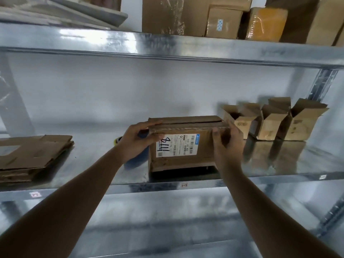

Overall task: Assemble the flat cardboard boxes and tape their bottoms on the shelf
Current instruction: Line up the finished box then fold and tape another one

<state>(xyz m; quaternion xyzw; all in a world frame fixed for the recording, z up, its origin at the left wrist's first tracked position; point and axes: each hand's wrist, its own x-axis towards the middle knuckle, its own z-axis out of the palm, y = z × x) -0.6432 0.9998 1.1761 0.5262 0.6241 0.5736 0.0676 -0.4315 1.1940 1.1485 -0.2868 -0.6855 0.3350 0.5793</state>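
Three small cardboard boxes stand in a row at the right of the metal shelf, their top flaps standing open; what lies inside them cannot be told. One larger box sits near the shelf's front edge in the middle, its upper flaps folded shut with a seam running along the top and a white shipping label with black handwriting on the near face. The left hand grips the box's upper left corner, fingers curled over the top flap and thumb on the front face. The right hand holds the upper right corner, fingers wrapped round the right side and thumb pressed on the top front edge. A blue and yellow thing lies behind the left wrist, mostly hidden. Flat, unfolded cardboard boxes are stacked at the shelf's left end, well apart from both hands. More sealed cartons fill the shelf above.
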